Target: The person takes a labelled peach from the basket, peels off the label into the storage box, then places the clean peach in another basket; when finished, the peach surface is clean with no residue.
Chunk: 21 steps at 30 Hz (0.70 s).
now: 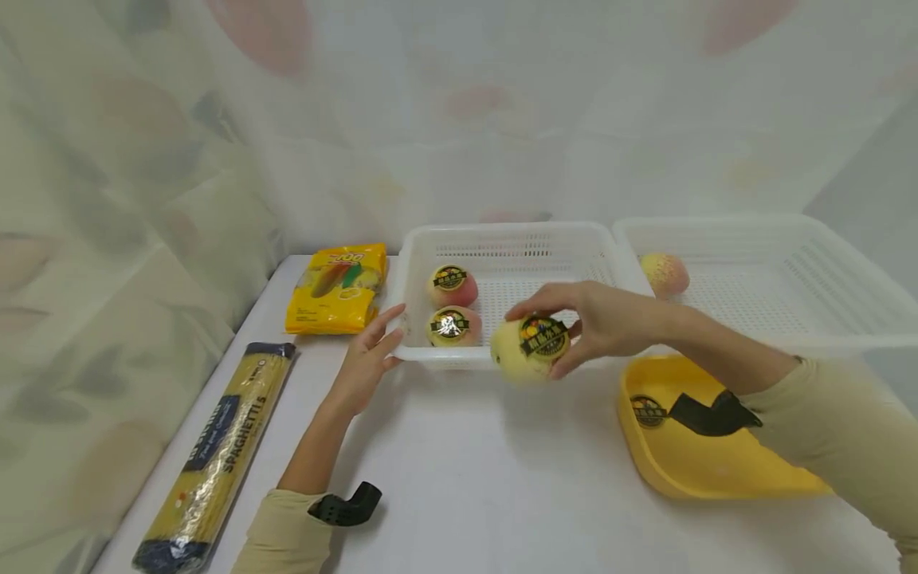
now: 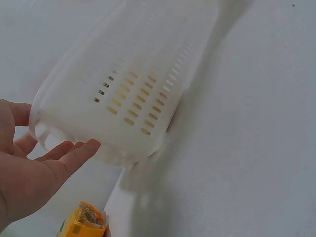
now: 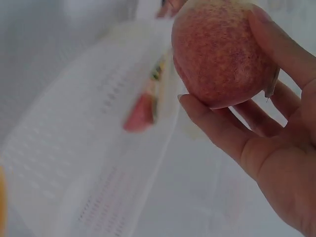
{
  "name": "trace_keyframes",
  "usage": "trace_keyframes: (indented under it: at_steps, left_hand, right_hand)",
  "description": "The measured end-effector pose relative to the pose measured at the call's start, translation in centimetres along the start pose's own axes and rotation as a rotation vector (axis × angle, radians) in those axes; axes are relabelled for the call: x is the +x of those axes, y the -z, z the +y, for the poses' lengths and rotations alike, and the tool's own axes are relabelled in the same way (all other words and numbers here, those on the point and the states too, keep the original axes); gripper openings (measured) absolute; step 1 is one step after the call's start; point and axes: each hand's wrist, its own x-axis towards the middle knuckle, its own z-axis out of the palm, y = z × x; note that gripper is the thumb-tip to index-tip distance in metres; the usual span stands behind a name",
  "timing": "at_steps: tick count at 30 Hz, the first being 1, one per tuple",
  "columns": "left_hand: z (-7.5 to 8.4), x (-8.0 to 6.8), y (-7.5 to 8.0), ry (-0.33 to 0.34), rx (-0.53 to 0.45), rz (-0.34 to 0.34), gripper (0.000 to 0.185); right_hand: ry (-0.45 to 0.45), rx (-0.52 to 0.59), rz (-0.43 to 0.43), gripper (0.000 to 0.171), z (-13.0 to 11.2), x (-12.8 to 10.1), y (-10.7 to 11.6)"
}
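My right hand (image 1: 584,319) grips a yellow-pink fruit (image 1: 527,351) with a dark round sticker, held just above the front rim of the left white basket (image 1: 502,233). In the right wrist view the fruit (image 3: 222,54) sits between thumb and curled fingers (image 3: 217,123). Two more stickered fruits (image 1: 453,285) (image 1: 453,325) lie in the basket's left part. My left hand (image 1: 380,339) rests with straight fingers against the basket's front left corner; the left wrist view shows the fingers (image 2: 74,153) by the basket's slotted wall (image 2: 128,103).
A second white basket (image 1: 774,231) at the right holds one fruit (image 1: 664,273). A yellow tray (image 1: 688,466) with a sticker lies at the front right. A yellow snack bag (image 1: 337,287) and a spaghetti pack (image 1: 215,454) lie at the left.
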Motion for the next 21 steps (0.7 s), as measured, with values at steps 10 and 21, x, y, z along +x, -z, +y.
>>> trace_keyframes:
  at_steps: [10, 21]
  left_hand:
    - [0.0, 0.1, 0.1, 0.002, -0.008, 0.0, 0.047]
    - [-0.1, 0.1, 0.1, -0.013, -0.025, -0.015, 0.049]
  right_hand:
    - [-0.047, 0.002, -0.023, 0.067, 1.1, -1.8, -8.2]
    - [-0.029, -0.136, 0.002, 0.067, 2.5, -1.7, -11.7]
